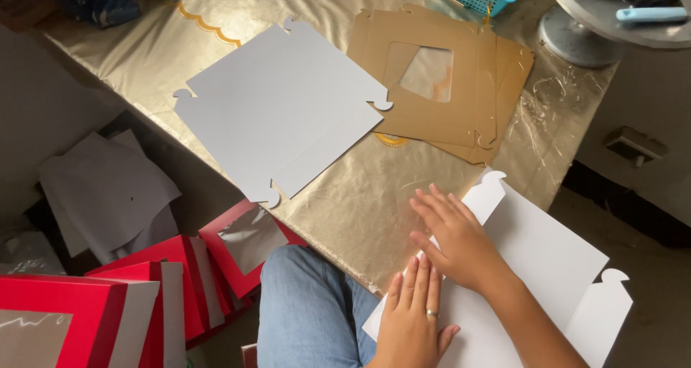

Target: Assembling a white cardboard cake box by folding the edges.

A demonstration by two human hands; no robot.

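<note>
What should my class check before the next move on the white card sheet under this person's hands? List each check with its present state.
1. Left hand flat on the white sheet: ok.
2. Right hand flat on it: ok.
3. Sheet fully supported by the gold table: not ok, much of it overhangs the edge.
4. Second white sheet lies apart: ok.
5. Brown windowed sheets lie apart: ok.
6. Crease under the palms: cannot tell, hidden.
</note>
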